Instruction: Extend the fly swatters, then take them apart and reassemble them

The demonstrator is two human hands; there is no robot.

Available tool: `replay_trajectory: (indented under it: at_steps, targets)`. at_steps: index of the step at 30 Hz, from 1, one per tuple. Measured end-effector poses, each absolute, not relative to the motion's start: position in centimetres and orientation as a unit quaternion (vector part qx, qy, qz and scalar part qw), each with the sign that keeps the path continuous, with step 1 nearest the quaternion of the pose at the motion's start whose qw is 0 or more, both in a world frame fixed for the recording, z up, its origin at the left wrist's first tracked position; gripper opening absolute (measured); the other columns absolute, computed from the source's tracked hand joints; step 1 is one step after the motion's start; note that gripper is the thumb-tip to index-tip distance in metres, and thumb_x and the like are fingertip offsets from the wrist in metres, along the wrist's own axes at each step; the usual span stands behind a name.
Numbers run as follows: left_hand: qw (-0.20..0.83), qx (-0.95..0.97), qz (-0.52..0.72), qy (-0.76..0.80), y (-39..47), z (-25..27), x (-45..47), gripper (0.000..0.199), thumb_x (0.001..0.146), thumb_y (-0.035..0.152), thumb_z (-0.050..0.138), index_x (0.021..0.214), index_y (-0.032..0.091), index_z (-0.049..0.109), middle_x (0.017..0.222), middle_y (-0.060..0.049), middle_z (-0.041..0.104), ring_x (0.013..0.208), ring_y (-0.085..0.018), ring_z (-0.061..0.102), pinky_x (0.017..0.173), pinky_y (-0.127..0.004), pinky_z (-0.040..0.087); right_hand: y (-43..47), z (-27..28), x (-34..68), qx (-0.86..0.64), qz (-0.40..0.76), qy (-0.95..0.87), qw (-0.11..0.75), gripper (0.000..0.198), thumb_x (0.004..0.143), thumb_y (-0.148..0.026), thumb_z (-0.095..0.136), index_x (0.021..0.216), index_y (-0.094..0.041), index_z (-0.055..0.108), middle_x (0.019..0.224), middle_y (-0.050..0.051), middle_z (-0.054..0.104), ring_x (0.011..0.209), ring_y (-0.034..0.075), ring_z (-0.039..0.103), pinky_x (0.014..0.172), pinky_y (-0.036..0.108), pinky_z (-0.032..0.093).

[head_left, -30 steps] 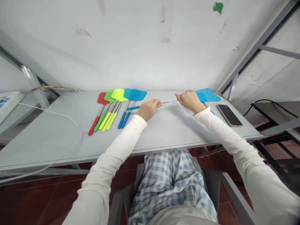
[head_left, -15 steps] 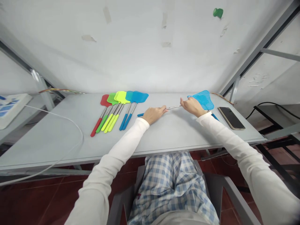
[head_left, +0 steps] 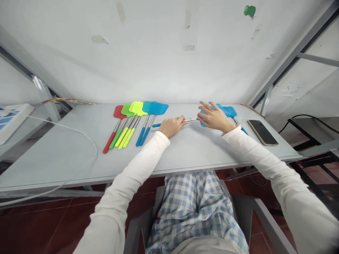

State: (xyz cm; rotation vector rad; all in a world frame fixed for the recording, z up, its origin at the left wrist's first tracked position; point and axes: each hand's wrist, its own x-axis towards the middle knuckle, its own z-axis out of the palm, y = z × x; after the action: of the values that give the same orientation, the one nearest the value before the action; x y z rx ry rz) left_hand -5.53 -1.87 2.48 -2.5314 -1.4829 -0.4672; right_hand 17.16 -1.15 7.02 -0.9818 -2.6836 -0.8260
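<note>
My left hand (head_left: 171,126) is closed round a blue fly swatter (head_left: 190,120), where the grip meets its thin metal rod. The blue grip end sticks out to the left of the hand. My right hand (head_left: 214,117) is over the swatter's blue mesh head, fingers spread, hiding much of it; whether it presses on the head I cannot tell. Just behind and right of that hand lies another blue fly swatter (head_left: 230,111), partly covered by the wrist. To the left are fanned-out swatters: a red one (head_left: 108,141), a green one (head_left: 116,138), several yellow ones (head_left: 129,137) and two blue ones (head_left: 144,137).
A phone (head_left: 262,132) lies on the grey table (head_left: 185,155) at the right. A white cable (head_left: 79,134) crosses the table's left side. The wall (head_left: 164,63) rises behind the table, and metal frame posts (head_left: 267,100) stand at both sides.
The right hand has let go of the rod, opened its fingers and shifted slightly left over the swatter's head. The left hand keeps its hold, and the swatter has moved slightly left.
</note>
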Motion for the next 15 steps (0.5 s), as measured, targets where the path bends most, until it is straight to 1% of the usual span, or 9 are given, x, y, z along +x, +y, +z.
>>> replay_trajectory:
  at_steps: [1,2,4,6,7,9,11,15]
  targets:
    - [0.084,-0.85,-0.16,-0.495,-1.8,2.5,-5.5,0.05,0.096,0.055,0.027,0.107,0.02,0.061,0.096,-0.012,0.073,0.083,-0.022,0.069,0.059,-0.028,0.037,-1.0,7.4,17.9,-0.323,-0.269,-0.905,0.069,0.032,0.098,-0.031,0.037,0.1,-0.016,0.066,0.116,0.014,0.063,0.123,0.027,0.046,0.096,0.04,0.029]
    - [0.083,-0.852,-0.16,-0.492,-1.8,2.5,-5.4,0.05,0.096,0.055,0.027,0.106,0.02,0.062,0.094,-0.012,0.072,0.082,-0.022,0.069,0.059,-0.028,0.037,-0.8,7.6,18.4,-0.321,-0.254,-0.911,0.047,0.031,0.098,-0.031,0.038,0.098,-0.017,0.066,0.111,0.013,0.064,0.118,0.027,0.05,0.093,0.039,0.03]
    - [0.077,-0.86,-0.153,-0.481,-1.9,2.4,-5.2,0.05,0.096,0.055,0.028,0.104,0.02,0.062,0.091,-0.013,0.072,0.079,-0.022,0.068,0.06,-0.028,0.037,-0.6,7.7,18.8,-0.329,-0.21,-0.921,-0.005,0.03,0.097,-0.028,0.04,0.093,-0.017,0.067,0.096,0.011,0.067,0.1,0.023,0.056,0.085,0.035,0.034]
    - [0.074,-0.866,-0.148,-0.471,-2.0,2.2,-4.9,0.049,0.096,0.054,0.028,0.104,0.02,0.063,0.091,-0.013,0.072,0.077,-0.021,0.068,0.06,-0.029,0.037,-0.6,7.6,18.5,-0.339,-0.163,-0.925,-0.045,0.028,0.096,-0.023,0.042,0.088,-0.016,0.068,0.084,0.008,0.066,0.086,0.02,0.056,0.077,0.031,0.035]
    - [0.073,-0.868,-0.147,-0.468,-2.1,2.1,-4.9,0.049,0.096,0.054,0.028,0.104,0.021,0.063,0.092,-0.013,0.072,0.076,-0.021,0.068,0.06,-0.029,0.037,-0.7,7.7,18.2,-0.34,-0.149,-0.927,-0.055,0.028,0.096,-0.021,0.043,0.086,-0.016,0.068,0.082,0.008,0.066,0.084,0.019,0.055,0.074,0.03,0.035]
    - [0.073,-0.868,-0.151,-0.467,-2.3,2.0,-4.8,0.049,0.097,0.053,0.027,0.105,0.022,0.064,0.093,-0.012,0.073,0.076,-0.021,0.068,0.059,-0.029,0.037,-1.0,8.1,17.4,-0.333,-0.151,-0.929,-0.055,0.027,0.095,-0.018,0.043,0.087,-0.014,0.068,0.083,0.008,0.065,0.085,0.02,0.054,0.073,0.03,0.035]
    - [0.074,-0.864,-0.161,-0.471,-2.4,2.0,-4.9,0.05,0.097,0.054,0.026,0.107,0.023,0.064,0.094,-0.011,0.073,0.076,-0.021,0.068,0.059,-0.029,0.036,-1.4,8.7,16.8,-0.318,-0.178,-0.93,-0.045,0.027,0.095,-0.017,0.042,0.09,-0.013,0.068,0.085,0.01,0.065,0.087,0.021,0.053,0.073,0.031,0.034]
    - [0.065,-0.858,-0.189,-0.473,-2.5,2.2,-5.1,0.051,0.096,0.055,0.027,0.11,0.024,0.064,0.096,-0.011,0.073,0.079,-0.022,0.068,0.058,-0.029,0.036,-2.1,9.4,16.5,-0.306,-0.214,-0.927,-0.035,0.028,0.097,-0.019,0.041,0.093,-0.013,0.068,0.089,0.012,0.065,0.09,0.023,0.052,0.074,0.033,0.033]
